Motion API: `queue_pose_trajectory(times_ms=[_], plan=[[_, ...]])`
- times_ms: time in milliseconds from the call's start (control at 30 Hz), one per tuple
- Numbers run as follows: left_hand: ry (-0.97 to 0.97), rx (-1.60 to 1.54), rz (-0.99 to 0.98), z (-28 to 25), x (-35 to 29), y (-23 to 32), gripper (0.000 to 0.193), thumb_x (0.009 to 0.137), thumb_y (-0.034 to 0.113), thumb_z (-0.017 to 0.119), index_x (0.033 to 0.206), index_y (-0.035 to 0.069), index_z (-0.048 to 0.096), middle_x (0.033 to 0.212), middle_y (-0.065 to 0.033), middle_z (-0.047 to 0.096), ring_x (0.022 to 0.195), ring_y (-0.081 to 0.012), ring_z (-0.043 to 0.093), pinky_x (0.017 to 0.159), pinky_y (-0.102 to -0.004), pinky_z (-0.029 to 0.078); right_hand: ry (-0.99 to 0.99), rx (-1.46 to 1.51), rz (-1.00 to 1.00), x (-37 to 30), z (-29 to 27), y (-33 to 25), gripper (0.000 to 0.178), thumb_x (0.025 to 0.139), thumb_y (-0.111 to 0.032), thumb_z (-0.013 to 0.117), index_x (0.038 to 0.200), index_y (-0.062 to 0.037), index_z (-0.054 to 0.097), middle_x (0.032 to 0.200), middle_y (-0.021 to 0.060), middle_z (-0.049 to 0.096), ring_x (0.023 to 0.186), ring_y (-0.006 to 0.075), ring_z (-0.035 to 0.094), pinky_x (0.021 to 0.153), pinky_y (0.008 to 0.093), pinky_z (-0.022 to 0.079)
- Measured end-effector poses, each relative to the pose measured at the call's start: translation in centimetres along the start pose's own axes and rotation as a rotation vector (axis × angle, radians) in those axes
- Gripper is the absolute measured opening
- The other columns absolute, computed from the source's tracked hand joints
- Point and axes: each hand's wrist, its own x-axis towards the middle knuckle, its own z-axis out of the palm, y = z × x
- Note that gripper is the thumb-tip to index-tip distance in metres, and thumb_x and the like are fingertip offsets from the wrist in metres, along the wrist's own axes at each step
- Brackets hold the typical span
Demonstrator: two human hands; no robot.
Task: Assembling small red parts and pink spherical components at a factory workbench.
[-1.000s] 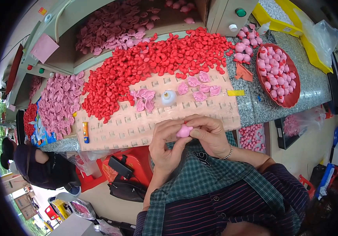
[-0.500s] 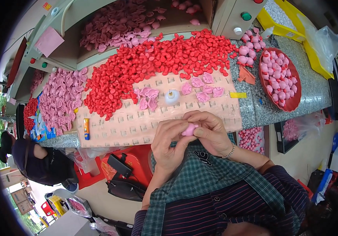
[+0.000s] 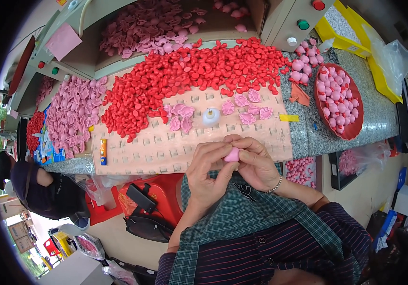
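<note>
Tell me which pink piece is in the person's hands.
The pink piece between the left hand and right hand; it alone is held, while the pink shells rest on the mat and the pink balls sit in the red bowl.

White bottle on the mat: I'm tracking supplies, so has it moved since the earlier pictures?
No. Judged against the yellow strip to its right, the white bottle stays put; the whole view shifted.

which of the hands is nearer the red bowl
Right: the right hand is to the lower left of the red bowl; the left hand is farther left.
</note>
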Motion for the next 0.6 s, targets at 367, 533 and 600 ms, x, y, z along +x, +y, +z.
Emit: queue_pose_trajectory(times_ms=[367, 533, 600], plan=[[0.104, -0.325, -0.099, 0.5, -1.4, -0.5, 0.019, 0.081, -0.004, 0.073, 0.097, 0.000, 0.064, 0.108, -0.0174, 0.067, 0.096, -0.0249, 0.064, 0.081, -0.0329, 0.053, -0.063, -0.032, -0.022, 0.1, 0.4, 0.1, 0.021, 0.094, -0.006, 0.060, 0.115, -0.0053, 0.065, 0.129, 0.0115, 0.052, 0.101, 0.0157, 0.057, 0.081, 0.0282, 0.048], [0.110, -0.476, -0.164, 0.4, -1.5, -0.2, 0.013, 0.085, -0.007, 0.069, 0.095, 0.000, 0.063, 0.111, -0.0184, 0.066, 0.091, -0.0207, 0.065, 0.075, -0.0287, 0.056, -0.111, -0.134, -0.064, 0.0, 0.3, 0.0, 0.022, 0.094, -0.009, 0.061, 0.115, -0.0076, 0.065, 0.129, 0.0135, 0.050, 0.104, 0.0175, 0.056, 0.083, 0.0293, 0.049], [0.109, -0.505, -0.170, 0.3, -1.6, -0.2, 0.013, 0.086, -0.007, 0.067, 0.095, 0.000, 0.063, 0.112, -0.0188, 0.065, 0.090, -0.0194, 0.065, 0.073, -0.0279, 0.056, -0.130, -0.195, -0.072, 0.0, 0.2, 0.0, 0.022, 0.095, -0.012, 0.061, 0.117, -0.0103, 0.065, 0.129, 0.0147, 0.048, 0.107, 0.0190, 0.056, 0.084, 0.0301, 0.049]])
